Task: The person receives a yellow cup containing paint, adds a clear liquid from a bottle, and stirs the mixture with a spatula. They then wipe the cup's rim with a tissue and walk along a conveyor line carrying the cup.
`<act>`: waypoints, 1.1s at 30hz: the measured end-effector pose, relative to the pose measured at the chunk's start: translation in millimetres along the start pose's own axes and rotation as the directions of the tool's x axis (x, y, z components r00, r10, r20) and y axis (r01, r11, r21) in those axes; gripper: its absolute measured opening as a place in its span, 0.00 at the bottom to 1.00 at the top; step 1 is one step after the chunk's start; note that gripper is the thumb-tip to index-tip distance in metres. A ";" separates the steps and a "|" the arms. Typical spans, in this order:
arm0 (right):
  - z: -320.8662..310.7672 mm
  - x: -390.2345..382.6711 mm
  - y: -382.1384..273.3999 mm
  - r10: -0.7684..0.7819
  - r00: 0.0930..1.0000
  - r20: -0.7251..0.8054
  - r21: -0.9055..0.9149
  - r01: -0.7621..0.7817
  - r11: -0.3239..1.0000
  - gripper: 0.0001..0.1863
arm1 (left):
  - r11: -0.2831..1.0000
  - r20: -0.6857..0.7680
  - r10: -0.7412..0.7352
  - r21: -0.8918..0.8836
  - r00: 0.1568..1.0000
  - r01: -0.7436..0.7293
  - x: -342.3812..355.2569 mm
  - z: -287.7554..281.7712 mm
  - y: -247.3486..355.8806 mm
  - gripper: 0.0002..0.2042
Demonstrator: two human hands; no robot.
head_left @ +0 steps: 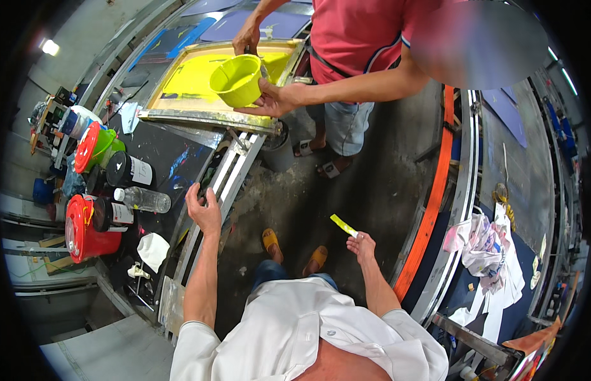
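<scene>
Screen frame ahead, jars left, cloths right

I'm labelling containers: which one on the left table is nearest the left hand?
The clear, white-capped bottle; the black jars and buckets are farther from the left hand.

Markings, left-hand bench: two labels, both on black jars. Upper jar, lying behind the clear bottle: white label on its side, a few large dark characters, turned sideways to the view. Lower jar, just beside the red bucket: white label, dark print in smaller lines, too fine to make out. Co-worker's sandals, on the floor: pale patch across the strap; any lettering there too small to tell.
</scene>
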State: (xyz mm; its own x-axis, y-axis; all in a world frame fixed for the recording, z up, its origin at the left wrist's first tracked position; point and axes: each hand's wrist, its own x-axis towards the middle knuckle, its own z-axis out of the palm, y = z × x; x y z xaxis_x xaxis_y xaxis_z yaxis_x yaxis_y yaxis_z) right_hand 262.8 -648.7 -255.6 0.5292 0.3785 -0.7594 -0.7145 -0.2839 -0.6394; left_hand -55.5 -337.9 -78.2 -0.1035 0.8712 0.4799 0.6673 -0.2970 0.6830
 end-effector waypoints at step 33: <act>30.2 -0.1 10.0 0.050 0.997 0.055 -0.112 -0.044 0.993 0.11 | 1.000 -0.005 -0.010 0.002 1.000 0.010 -0.5 -2.8 5.9 0.14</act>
State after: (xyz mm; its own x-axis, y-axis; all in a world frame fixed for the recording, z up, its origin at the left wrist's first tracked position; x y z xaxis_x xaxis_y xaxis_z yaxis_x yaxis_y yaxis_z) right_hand 241.9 -625.0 -258.3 0.4669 0.4112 -0.7829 -0.6812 -0.3972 -0.6149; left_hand -53.6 -341.2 -72.9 -0.1142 0.8723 0.4755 0.6679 -0.2869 0.6867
